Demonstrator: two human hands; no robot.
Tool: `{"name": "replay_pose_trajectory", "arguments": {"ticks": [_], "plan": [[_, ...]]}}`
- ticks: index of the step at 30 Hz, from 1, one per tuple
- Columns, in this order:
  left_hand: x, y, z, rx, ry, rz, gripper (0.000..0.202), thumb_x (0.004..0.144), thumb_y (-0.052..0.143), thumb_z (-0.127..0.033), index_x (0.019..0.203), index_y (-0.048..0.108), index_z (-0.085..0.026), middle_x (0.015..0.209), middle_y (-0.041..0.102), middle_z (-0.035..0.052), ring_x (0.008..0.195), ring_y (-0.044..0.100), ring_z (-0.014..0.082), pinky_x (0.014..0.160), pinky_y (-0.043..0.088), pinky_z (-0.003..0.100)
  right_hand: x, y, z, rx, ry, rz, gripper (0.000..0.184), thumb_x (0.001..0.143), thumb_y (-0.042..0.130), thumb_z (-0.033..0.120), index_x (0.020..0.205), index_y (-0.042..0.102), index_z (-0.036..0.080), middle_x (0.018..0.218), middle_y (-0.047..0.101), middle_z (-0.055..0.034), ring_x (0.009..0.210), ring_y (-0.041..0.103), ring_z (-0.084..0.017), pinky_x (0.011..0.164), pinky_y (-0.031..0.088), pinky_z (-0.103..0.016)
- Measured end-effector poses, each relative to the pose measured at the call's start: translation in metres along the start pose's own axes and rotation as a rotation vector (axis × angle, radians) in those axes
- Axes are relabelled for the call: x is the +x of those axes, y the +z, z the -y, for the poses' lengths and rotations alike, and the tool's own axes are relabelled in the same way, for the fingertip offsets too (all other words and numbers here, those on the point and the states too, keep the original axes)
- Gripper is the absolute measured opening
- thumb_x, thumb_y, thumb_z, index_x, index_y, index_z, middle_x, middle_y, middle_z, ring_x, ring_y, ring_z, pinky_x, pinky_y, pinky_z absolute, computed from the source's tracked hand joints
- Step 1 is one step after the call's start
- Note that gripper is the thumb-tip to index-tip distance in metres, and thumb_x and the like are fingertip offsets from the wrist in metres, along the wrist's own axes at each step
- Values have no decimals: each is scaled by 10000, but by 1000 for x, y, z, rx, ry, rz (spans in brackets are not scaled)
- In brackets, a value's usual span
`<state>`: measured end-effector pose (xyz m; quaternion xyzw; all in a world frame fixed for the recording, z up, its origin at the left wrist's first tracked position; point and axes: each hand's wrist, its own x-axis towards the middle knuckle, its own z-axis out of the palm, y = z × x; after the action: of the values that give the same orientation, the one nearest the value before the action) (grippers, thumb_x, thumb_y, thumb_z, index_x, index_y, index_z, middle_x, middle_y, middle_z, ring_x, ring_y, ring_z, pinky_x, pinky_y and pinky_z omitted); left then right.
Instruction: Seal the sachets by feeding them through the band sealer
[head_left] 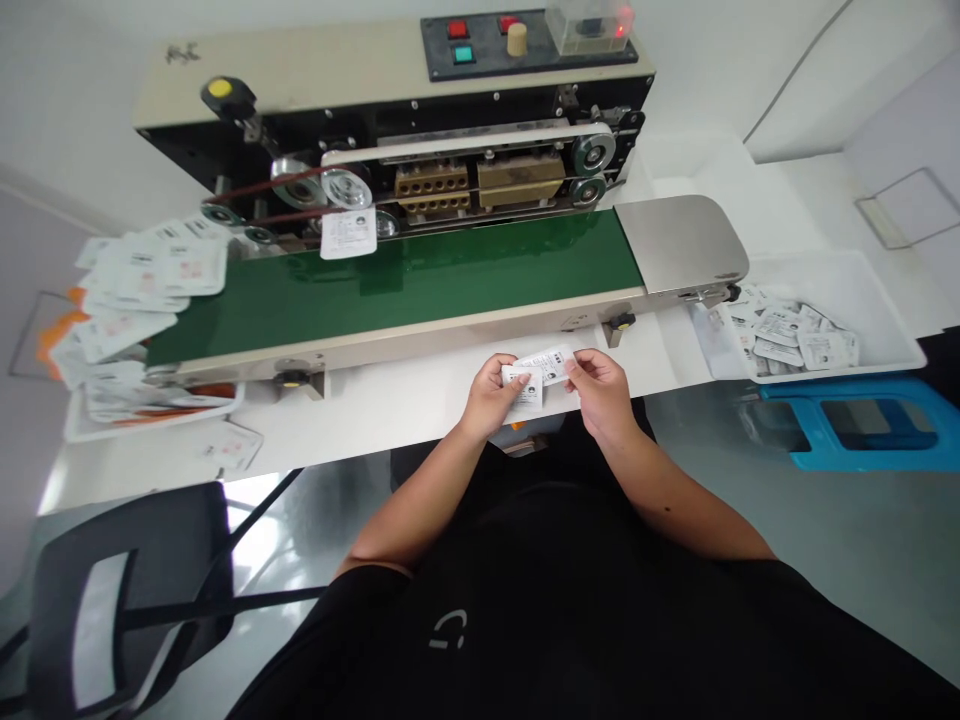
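Left hand (489,398), nearly closed, pinching lower white packet (530,397) under thumb; right hand (606,396) pinching upper packet (553,365) by right end, packets overlapping near front edge of tabletop (420,400). Seemingly sorting; next move probably calling for light, separate grips.

White surface (405,398): belt machine (375,328) standing lengthwise; white bin (150,425) left, second bin (885,305) right; flat packet (234,447) near left bin.

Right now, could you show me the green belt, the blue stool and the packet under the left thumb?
Green belt (442,275): head view, middle of its flat top.
Blue stool (874,461): head view, its near bar.
Packet (533,395) under the left thumb (517,383): head view, its printed face.
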<state>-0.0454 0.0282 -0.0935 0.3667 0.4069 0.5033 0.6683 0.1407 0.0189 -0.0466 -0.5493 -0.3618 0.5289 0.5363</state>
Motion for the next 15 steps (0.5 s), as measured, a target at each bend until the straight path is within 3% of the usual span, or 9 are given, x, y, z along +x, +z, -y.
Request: {"name": "replay_pose_trajectory", "arguments": {"ticks": [5, 8, 11, 15], "plan": [[1, -3, 0, -50, -5, 12, 500, 796, 930, -472, 1050, 590, -207, 867, 737, -23, 679, 674, 105, 645, 539, 209, -6, 16, -9, 146, 134, 77, 365, 738, 920, 422, 958, 755, 181, 938, 763, -68, 775, 661, -159, 721, 553, -309], [0, -4, 2, -30, -11, 24, 480, 800, 928, -471, 1034, 599, -210, 845, 730, -26, 665, 674, 108, 639, 543, 213, -8, 17, 0, 159, 74, 3, 385, 753, 910, 448, 991, 737, 201, 1016, 769, -81, 838, 689, -178, 675, 544, -292], [-1, -4, 2, -45, -21, 6, 492, 800, 920, -503, 1035, 592, -222, 827, 727, -26, 650, 681, 123, 633, 557, 236, -3, 7, 30, 153, -66, -54, 433, 856, 823, 553, 1137, 688, 253, 1089, 762, -69, 856, 721, -184, 629, 555, -284], [0, -3, 1, -66, -20, -9, 510, 795, 922, -508, 1042, 573, -231, 833, 742, -19, 671, 710, 147, 657, 584, 267, 24, -15, 89, 101, -175, 66, 377, 949, 761, 526, 1214, 652, 281, 940, 733, -31, 676, 680, -151, 540, 531, -276]]}}
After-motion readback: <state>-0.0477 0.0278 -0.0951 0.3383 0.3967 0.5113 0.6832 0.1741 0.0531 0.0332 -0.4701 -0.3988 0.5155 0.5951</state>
